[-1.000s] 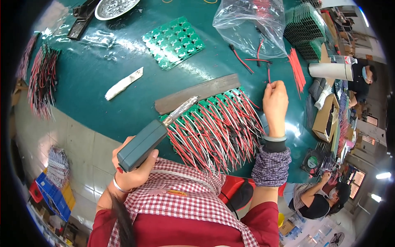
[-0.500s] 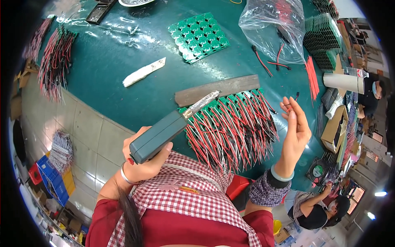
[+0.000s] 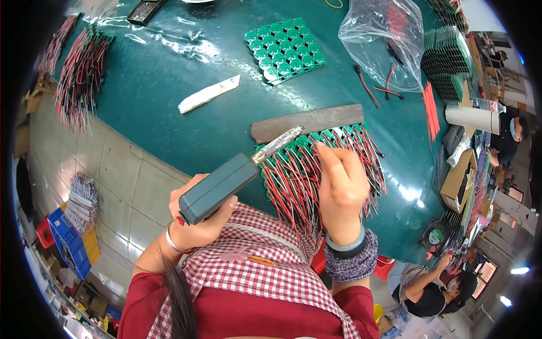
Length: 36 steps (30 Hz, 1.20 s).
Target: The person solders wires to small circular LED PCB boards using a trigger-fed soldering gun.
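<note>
My left hand (image 3: 197, 217) is wrapped round the handle of a dark green soldering gun (image 3: 220, 185). Its crusted metal tip (image 3: 279, 143) reaches to the far edge of a green circuit board panel (image 3: 323, 135). Many red, white and black wires (image 3: 291, 189) hang from that panel toward me. Over the wires, my right hand (image 3: 344, 186) is closed, thumb and fingers pinched near the row of round boards. What sits in the pinch is too small to make out. A flat grey-brown bar (image 3: 307, 122) lies along the panel's far edge.
Beyond are a bare green panel (image 3: 285, 51), a white wrapped stick (image 3: 209, 94) and a clear plastic bag (image 3: 384, 45). Loose wires (image 3: 368, 87) and red tubes (image 3: 431, 116) lie to the right. Wired bundles (image 3: 84, 73) hang at the left edge. A co-worker (image 3: 435, 291) sits at right.
My right hand has swung left from beside the panel to over its wires, fingers now pinched near the boards. The left hand and soldering gun stay almost still. The view has shifted slightly.
</note>
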Each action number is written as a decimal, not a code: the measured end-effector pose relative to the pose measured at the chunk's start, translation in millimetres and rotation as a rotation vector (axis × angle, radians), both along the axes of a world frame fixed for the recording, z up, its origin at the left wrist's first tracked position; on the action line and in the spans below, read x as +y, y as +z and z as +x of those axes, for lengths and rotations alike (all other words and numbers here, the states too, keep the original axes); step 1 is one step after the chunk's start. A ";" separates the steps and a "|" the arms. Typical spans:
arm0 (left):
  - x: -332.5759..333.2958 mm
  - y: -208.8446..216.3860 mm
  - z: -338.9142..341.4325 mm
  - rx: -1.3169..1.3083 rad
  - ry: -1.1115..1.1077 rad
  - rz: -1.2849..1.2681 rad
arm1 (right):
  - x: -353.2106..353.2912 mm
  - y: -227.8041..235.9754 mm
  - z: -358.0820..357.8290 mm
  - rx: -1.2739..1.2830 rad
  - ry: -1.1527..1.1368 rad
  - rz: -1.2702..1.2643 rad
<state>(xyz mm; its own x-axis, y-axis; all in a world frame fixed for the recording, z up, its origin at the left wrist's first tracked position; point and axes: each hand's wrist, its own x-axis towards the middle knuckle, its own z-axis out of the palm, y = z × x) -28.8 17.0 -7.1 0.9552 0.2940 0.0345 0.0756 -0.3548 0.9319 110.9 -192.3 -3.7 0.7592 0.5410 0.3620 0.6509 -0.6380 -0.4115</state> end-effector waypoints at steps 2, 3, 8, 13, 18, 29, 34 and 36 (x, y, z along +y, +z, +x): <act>0.9 -1.2 -2.6 0.004 0.005 -0.003 | 7.0 -13.3 1.1 -0.011 0.007 0.033; 1.4 -1.8 -3.5 0.007 0.006 -0.006 | 9.4 -16.9 1.2 -0.025 0.004 0.038; 3.8 -1.5 -5.6 0.045 0.003 -0.012 | 15.0 -24.6 2.6 -0.058 0.017 0.042; 6.3 -1.8 -2.7 0.031 -0.017 0.024 | 16.6 -27.2 1.7 -0.071 0.015 0.020; 7.7 -3.3 -0.8 -0.016 -0.067 0.048 | 15.5 -26.9 1.8 -0.094 0.048 -0.010; 6.9 -5.2 -1.0 0.031 -0.070 0.008 | 16.0 -28.0 0.5 -0.104 0.070 -0.051; 7.3 -5.5 -2.0 0.028 -0.085 0.038 | 14.8 -27.7 0.3 -0.106 0.075 -0.070; 8.7 -4.3 -2.4 0.013 -0.057 0.053 | 16.9 -28.0 -0.1 -0.102 0.080 -0.075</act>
